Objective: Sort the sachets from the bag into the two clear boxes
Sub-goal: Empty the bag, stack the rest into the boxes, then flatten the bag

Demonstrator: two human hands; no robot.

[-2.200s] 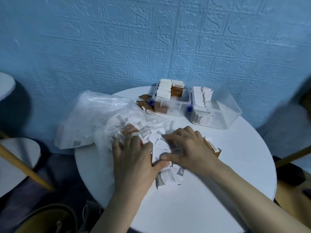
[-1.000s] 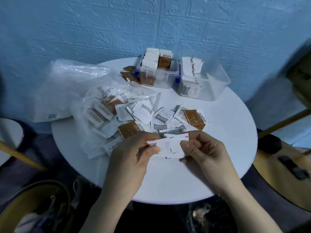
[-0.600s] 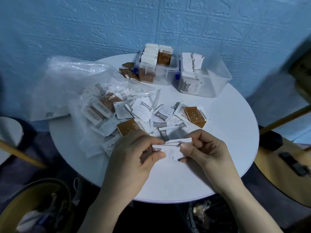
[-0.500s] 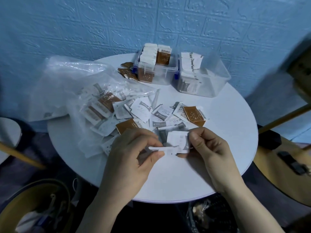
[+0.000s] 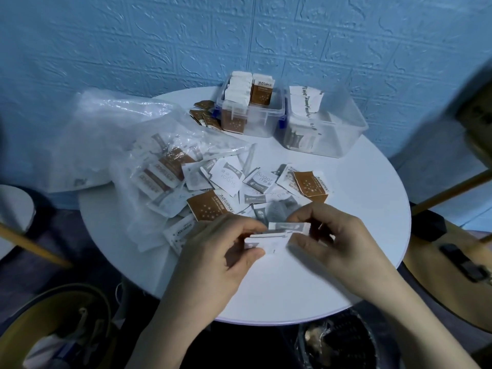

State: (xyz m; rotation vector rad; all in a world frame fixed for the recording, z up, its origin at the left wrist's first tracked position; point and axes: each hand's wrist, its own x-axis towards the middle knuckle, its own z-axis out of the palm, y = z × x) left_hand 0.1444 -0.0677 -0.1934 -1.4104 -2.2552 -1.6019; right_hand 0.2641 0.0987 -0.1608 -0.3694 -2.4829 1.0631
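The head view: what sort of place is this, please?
Probably a small café or break corner, though I cannot be sure. A round white table stands against a blue embossed wall, and sugar sachets lie loose beside two clear boxes of sorted ones.

Left hand point(image 5: 213, 258) and right hand point(image 5: 336, 245) pinch white sachets point(image 5: 277, 234).
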